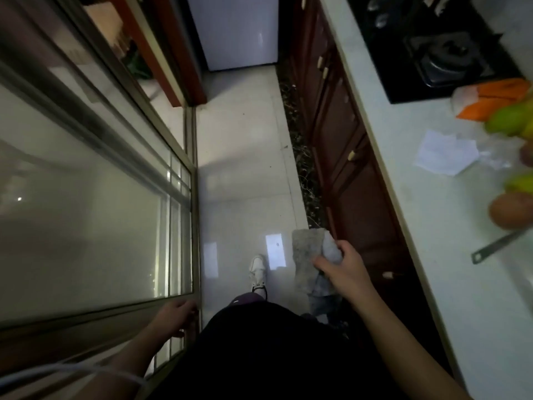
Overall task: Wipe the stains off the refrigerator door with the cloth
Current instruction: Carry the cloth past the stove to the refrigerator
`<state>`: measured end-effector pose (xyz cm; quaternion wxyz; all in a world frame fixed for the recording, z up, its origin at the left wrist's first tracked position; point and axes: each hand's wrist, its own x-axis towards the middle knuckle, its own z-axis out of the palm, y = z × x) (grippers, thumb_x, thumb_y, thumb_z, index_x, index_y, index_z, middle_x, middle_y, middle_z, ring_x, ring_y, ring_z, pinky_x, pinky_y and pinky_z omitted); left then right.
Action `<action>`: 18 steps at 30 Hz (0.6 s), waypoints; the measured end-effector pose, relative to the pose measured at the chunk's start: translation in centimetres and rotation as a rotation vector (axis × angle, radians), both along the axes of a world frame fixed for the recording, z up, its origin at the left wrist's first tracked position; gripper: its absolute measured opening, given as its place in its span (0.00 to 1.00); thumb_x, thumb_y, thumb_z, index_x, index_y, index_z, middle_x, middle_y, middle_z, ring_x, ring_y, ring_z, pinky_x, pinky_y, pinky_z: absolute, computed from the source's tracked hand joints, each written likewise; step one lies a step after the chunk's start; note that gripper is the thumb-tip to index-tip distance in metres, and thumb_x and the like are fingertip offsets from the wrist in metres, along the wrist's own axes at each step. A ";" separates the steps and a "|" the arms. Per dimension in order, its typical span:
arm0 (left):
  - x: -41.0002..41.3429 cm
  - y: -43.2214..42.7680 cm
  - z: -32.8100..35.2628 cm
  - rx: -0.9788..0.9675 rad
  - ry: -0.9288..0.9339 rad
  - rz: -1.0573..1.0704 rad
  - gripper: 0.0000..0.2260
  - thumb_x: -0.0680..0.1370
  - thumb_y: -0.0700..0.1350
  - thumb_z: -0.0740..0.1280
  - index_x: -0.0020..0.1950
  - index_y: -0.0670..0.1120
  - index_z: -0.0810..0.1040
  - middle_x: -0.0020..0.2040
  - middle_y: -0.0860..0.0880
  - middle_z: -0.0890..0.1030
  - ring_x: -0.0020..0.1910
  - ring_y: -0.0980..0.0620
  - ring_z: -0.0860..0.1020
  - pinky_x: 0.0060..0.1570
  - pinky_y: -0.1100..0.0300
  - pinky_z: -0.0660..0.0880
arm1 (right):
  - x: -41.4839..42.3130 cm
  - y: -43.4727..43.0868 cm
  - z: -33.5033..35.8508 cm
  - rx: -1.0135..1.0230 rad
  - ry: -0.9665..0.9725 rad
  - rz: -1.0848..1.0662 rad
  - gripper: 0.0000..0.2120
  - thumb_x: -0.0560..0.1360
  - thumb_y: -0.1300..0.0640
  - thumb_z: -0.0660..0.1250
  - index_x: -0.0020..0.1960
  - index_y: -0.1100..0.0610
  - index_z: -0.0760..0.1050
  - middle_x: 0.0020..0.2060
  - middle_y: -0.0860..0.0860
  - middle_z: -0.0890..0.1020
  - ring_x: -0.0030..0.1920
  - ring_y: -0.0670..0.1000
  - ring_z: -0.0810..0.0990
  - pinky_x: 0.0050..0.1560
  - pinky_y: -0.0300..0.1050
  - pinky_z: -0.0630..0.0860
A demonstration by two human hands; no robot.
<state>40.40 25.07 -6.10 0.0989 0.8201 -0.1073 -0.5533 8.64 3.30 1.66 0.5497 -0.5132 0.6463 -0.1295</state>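
Head view looks steeply down a narrow kitchen aisle, and the step in hand, as I judge it, is the approach: nothing has been wiped yet. Largest on the left runs a glass sliding door (95, 215) in a metal frame; on the right a pale table (427, 180) carries a black stove (432, 53), fruit, a sheet of paper (445, 153) and a knife (493, 246). Straight ahead, at the far end of the tiled floor (239, 157), stands the white refrigerator door (239, 33), well apart from the person. No stains can be made out on it from here; it is too distant and blurred.

The right hand (344, 268) is closed around a bunched grey cloth (310, 255), which hangs below the grip, near the dark cabinets (346, 157). The left hand (176, 316) rests with curled fingers on the sliding door's frame; whether it truly grips the frame I cannot tell.

To do this well, the person should walk right up to the refrigerator, release the frame, and refold the cloth into a flat pad so a broad clean face meets the door. Steadying the door with the free hand and wiping in overlapping strokes, top downward, would likely avoid smearing.
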 end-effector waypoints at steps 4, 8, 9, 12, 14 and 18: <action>3.6 -2.3 -0.7 -0.003 0.000 0.179 0.11 0.83 0.40 0.60 0.43 0.40 0.77 0.34 0.41 0.78 0.28 0.48 0.73 0.31 0.64 0.65 | 4.8 -5.3 -0.7 -0.005 0.029 0.095 0.18 0.72 0.57 0.78 0.58 0.55 0.75 0.48 0.48 0.81 0.44 0.41 0.78 0.38 0.37 0.72; 7.0 -8.3 0.1 -0.035 0.015 0.230 0.10 0.82 0.39 0.60 0.42 0.40 0.76 0.32 0.43 0.77 0.24 0.49 0.73 0.25 0.65 0.66 | 7.9 -10.2 -0.2 -0.032 0.049 0.053 0.15 0.73 0.59 0.77 0.55 0.56 0.74 0.47 0.50 0.80 0.42 0.41 0.77 0.37 0.38 0.70; 7.9 -10.3 0.3 -0.052 0.022 0.207 0.10 0.82 0.39 0.61 0.43 0.39 0.77 0.34 0.43 0.77 0.26 0.48 0.74 0.27 0.64 0.67 | 8.5 -11.5 0.0 -0.032 0.047 0.036 0.15 0.73 0.59 0.76 0.55 0.57 0.74 0.46 0.49 0.80 0.42 0.41 0.76 0.36 0.38 0.70; 10.0 -17.6 1.3 -0.110 0.034 0.155 0.08 0.82 0.40 0.62 0.46 0.40 0.78 0.38 0.42 0.79 0.29 0.47 0.76 0.28 0.64 0.67 | 9.6 -15.7 0.3 -0.034 0.042 0.001 0.15 0.74 0.58 0.76 0.56 0.56 0.74 0.46 0.46 0.79 0.43 0.42 0.77 0.35 0.39 0.70; 10.9 -22.6 1.6 -0.167 0.037 0.132 0.08 0.82 0.41 0.62 0.47 0.40 0.78 0.39 0.42 0.80 0.29 0.48 0.76 0.30 0.64 0.67 | 10.2 -18.9 0.1 -0.026 0.053 -0.017 0.16 0.74 0.57 0.76 0.58 0.56 0.74 0.47 0.48 0.80 0.44 0.44 0.78 0.36 0.41 0.71; 12.6 -31.2 1.7 -0.227 0.052 0.114 0.08 0.83 0.41 0.61 0.48 0.41 0.77 0.40 0.43 0.81 0.32 0.48 0.77 0.34 0.62 0.67 | 11.8 -26.2 -1.1 -0.008 0.077 -0.060 0.20 0.73 0.56 0.77 0.60 0.57 0.74 0.50 0.52 0.80 0.45 0.47 0.79 0.40 0.44 0.74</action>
